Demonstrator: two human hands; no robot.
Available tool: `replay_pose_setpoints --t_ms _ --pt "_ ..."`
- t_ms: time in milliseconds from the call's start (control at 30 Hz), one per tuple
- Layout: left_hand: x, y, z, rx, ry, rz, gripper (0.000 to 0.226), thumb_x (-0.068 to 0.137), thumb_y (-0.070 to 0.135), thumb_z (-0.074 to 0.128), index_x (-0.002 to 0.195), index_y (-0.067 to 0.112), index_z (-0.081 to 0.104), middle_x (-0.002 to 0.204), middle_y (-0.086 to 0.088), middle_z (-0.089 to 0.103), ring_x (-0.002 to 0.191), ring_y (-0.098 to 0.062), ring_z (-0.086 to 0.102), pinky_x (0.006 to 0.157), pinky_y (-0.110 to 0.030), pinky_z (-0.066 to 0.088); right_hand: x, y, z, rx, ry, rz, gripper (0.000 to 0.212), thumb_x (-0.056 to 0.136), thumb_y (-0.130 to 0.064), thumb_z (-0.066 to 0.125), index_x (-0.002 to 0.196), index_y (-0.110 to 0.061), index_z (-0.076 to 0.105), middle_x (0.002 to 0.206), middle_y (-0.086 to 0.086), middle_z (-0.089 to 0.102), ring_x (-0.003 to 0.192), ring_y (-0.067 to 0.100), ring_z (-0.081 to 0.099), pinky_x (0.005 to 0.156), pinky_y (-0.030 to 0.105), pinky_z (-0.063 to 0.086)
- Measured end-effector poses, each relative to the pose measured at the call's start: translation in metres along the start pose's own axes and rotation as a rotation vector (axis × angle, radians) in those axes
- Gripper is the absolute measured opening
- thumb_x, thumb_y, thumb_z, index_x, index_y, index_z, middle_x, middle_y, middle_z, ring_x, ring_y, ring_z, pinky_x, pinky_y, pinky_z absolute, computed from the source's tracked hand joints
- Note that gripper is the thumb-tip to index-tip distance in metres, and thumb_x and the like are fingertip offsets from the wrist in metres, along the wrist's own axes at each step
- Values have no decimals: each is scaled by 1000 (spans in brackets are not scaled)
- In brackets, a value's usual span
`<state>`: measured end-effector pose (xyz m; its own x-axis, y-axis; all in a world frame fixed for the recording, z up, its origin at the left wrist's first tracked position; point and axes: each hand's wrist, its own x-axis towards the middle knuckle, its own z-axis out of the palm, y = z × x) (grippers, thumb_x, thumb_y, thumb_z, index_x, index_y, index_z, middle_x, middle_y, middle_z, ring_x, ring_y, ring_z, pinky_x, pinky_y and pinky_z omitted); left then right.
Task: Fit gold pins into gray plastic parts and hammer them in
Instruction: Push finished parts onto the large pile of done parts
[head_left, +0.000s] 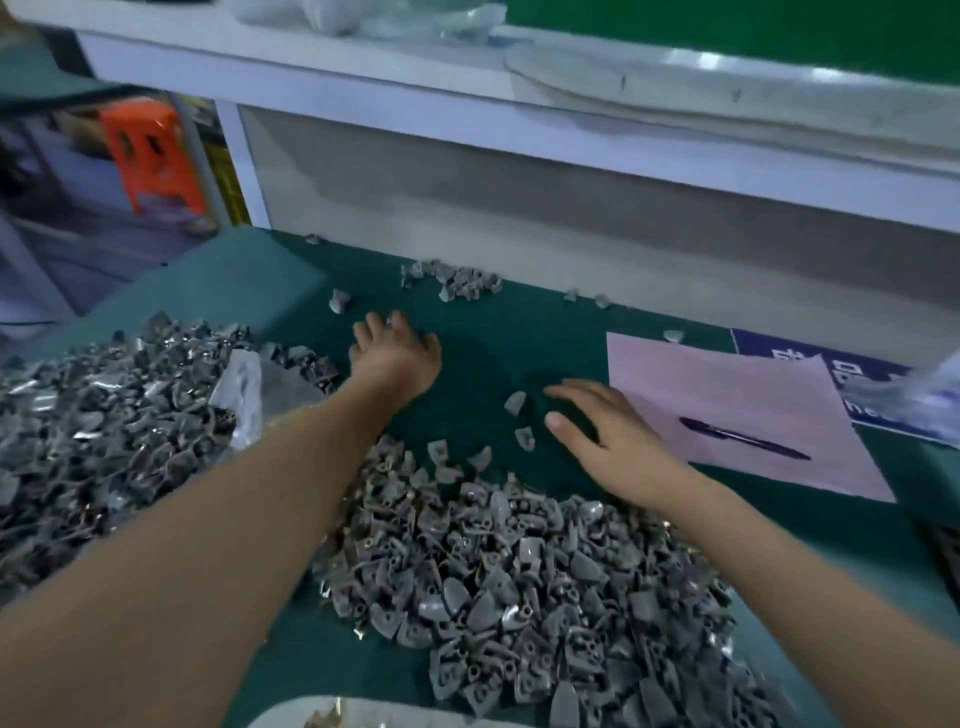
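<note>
Green bench (483, 343) bears heaped gray plastic parts (519, 571); both hands, left (397, 358) and right (608, 441), spread flat, holding nothing.

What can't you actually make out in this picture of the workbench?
- Left hand, head view: fingertips blurred, so any part under them is unclear.
- White container: cut off by the bottom edge, contents unreadable.
- Blue sign: covered by the pink paper.
- Gold pins and hammer: not visible.

White characters marked a blue sign (857, 379) at the table's (483, 332) right edge, partly covered by pink paper (727, 395), but blur and cropping left none of them legible.
</note>
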<state>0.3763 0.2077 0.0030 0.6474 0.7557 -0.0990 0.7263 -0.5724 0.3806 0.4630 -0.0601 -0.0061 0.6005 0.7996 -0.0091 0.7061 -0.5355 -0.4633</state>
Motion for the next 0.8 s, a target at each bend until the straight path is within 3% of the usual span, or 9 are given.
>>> replay_pose_setpoints --t_ms 67,133,267,367,467,600,667,733,800 --pt "34 -9 -5 72 61 -102 76 102 58 26 160 15 0 166 -18 -6 153 -36 -8 123 -50 4 17 4 8 20 -39 15 71 90 -80 24 152 -45 34 163 -15 26 152 8 17 119 28 16" --pt "59 -24 -8 115 96 -160 80 99 67 20 160 21 -6 166 -17 -15 152 -35 -17 123 -49 -4 26 6 15 12 -70 -4 76 87 -86 18 153 -51 26 166 -20 17 154 2 4 121 30 9" --pt "102 -46 -1 69 53 -185 80 94 73 21 160 29 7 167 -17 -4 154 -37 -5 122 -51 0 32 12 15 150 -44 -15 67 90 -81 20 151 -55 28 164 -26 17 151 -6 -1 121 30 5" --pt "114 -51 9 51 5 -17 77 93 68 25 154 22 32 162 -19 21 148 -40 19 122 -51 15 34 8 15 152 -81 -54 55 99 -66 26 152 -52 32 164 -25 18 152 -6 -1 122 27 2" --pt "107 -40 11 33 -35 178 60 100 52 29 144 15 48 153 -21 36 141 -41 30 118 -49 25 40 3 16 86 -116 -112 48 107 -54 28 153 -46 35 165 -21 21 153 -2 3 122 26 -2" --pt "67 -4 21 -41 -196 380 46 109 26 29 149 5 36 157 -23 29 143 -41 24 117 -48 20 44 -1 16 153 -165 -112 43 109 -47 29 151 -44 41 157 -26 26 147 -9 6 116 20 3" --pt "25 13 32 -71 -259 413 48 110 29 25 154 9 31 163 -16 22 149 -32 15 119 -39 9 40 -5 16 189 -166 -85 43 110 -46 29 150 -42 44 153 -25 29 143 -11 10 114 19 6" --pt "-18 21 39 -104 -308 484 52 111 36 18 156 12 29 164 -10 19 149 -21 11 115 -28 5 32 -11 16 197 -157 -66 45 111 -42 30 151 -31 47 161 -12 33 148 -3 16 115 17 10" --pt "-55 23 43 -108 -362 542 57 109 44 14 157 16 27 164 -9 20 150 -20 11 116 -26 5 19 -16 15 209 -172 -61 45 111 -38 32 147 -21 51 159 -2 40 147 7 28 111 11 16"
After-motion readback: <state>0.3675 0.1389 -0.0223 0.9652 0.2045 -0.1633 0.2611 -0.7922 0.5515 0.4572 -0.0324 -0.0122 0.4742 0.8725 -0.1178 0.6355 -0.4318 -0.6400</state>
